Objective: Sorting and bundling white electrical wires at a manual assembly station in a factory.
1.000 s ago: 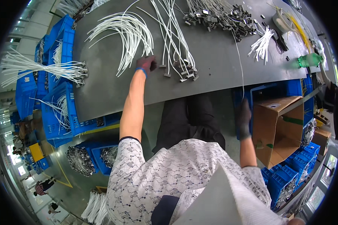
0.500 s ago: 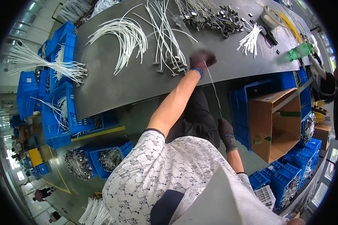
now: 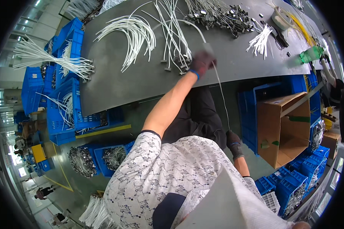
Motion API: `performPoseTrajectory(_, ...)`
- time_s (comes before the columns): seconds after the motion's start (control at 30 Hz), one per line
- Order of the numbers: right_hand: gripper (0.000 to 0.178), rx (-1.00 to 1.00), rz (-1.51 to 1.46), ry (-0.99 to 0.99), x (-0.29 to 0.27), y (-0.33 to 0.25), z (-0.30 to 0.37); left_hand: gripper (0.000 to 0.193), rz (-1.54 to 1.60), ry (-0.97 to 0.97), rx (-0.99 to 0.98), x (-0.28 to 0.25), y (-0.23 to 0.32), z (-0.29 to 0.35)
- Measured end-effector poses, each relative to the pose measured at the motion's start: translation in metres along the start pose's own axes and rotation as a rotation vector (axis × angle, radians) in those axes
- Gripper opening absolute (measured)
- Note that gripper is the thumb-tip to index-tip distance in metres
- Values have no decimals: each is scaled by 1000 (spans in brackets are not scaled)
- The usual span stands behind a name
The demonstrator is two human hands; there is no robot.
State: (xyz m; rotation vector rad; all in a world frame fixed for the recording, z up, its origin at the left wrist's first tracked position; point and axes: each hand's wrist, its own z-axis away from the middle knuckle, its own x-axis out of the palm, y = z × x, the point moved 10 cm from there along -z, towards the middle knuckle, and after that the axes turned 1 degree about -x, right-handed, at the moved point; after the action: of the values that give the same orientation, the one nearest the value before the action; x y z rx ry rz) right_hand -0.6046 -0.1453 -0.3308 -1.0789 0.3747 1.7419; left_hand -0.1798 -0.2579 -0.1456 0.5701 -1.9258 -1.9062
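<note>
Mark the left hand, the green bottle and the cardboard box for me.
Left hand [image 3: 203, 62]: head view, middle of the gloved hand.
Green bottle [image 3: 311, 55]: head view, middle of its side.
Cardboard box [image 3: 268, 128]: head view, its outer side wall.

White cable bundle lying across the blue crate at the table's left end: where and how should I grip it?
Probably best around the narrow middle of the white cable bundle, coming from above: the strands draw together there, while the left ends fan out loosely. I'd keep off the grey end pieces clustered at its right.
</note>
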Motion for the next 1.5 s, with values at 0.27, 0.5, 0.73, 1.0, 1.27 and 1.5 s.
performPoseTrajectory(0.27,19,-271,-168,143,-66,-42,0,24,256,-109,-330,32,-43,33)
performPoseTrajectory(0.5,39,-379,-1059,730,-253,-152,-59,23,-24,-365,-267,65,-6,71)
performPoseTrajectory(0.73,41,-168,-1564,312,-234,-212,-129,23,365,-169,-329,15,-15,68)
performPoseTrajectory(1.0,39,-255,-593,831,-337,-183,-232,38,-632,260,-174,-167,-6,-13)
performPoseTrajectory(1.27,38,-400,203,911,-392,-172,-383,33,-1229,457,-631,-303,-80,-11)
performPoseTrajectory(1.5,40,-124,-225,683,-356,-155,-342,26,-1153,316,-464,-321,-104,-16)
